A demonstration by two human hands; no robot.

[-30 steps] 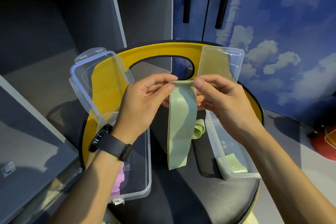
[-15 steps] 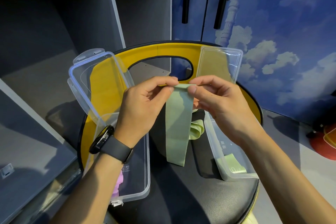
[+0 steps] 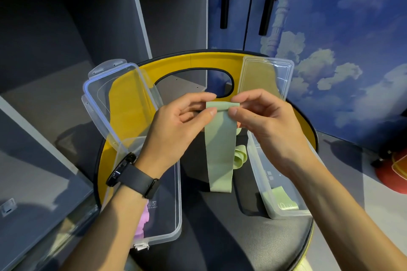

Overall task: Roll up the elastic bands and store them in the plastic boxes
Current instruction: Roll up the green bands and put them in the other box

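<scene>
Elastic bands and two clear boxes sit on a round black stool (image 3: 231,237) with a yellow backrest (image 3: 198,61). Largest of the boxes, the left plastic box (image 3: 171,215) lies at 7 o'clock from the stool's middle, its hinged lid (image 3: 103,86) tilted up at 10 o'clock; something pink (image 3: 144,220) shows inside it under the left forearm. At 3 o'clock the right plastic box (image 3: 259,174) holds a flat green piece (image 3: 284,199), and its lid (image 3: 264,72) leans on the backrest at 1 o'clock. Between the boxes hangs the green elastic band (image 3: 219,149), its top edge curled into a small roll, its lower end reaching the seat. Behind it a second green band (image 3: 240,158) lies folded. The left hand (image 3: 176,130), with a black wristband (image 3: 134,176), pinches the roll's left end between thumb and forefinger; the right hand (image 3: 268,125) pinches the right end likewise, its other fingers loosely curled.
</scene>
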